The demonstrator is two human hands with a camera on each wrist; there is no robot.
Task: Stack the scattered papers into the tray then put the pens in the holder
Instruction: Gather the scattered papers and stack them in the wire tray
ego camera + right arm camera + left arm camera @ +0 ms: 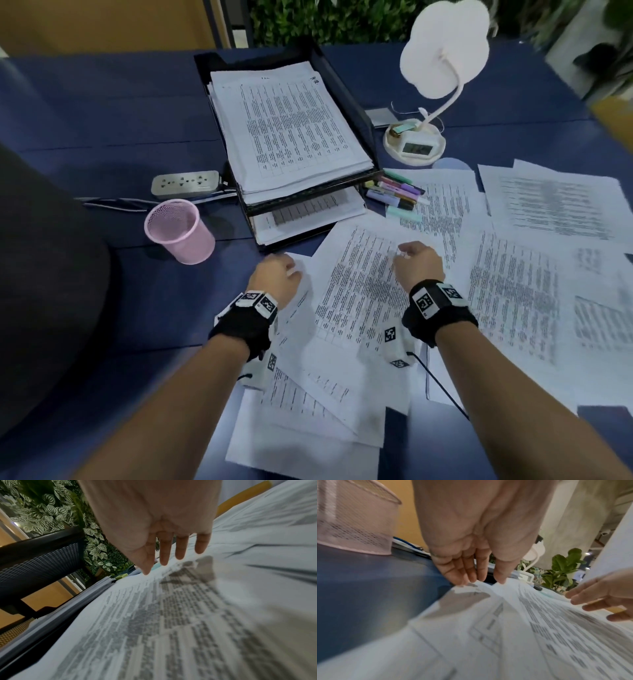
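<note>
Papers (363, 291) lay scattered over the table (102, 113), the tray (346, 99) already stacked behind them. My left hand (275, 275) and right hand (418, 262) hovered apart, fingers loose, gripping nothing. Pens (399, 193) beside tray; holder (178, 231) left.

Both hands (275, 274) (418, 262) over scattered papers (363, 294) near black tray (352, 99)

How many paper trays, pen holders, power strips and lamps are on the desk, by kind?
Paper tray, two tiers: 1
Pink mesh holder: 1
Power strip: 1
Desk lamp: 1
Total: 4
</note>
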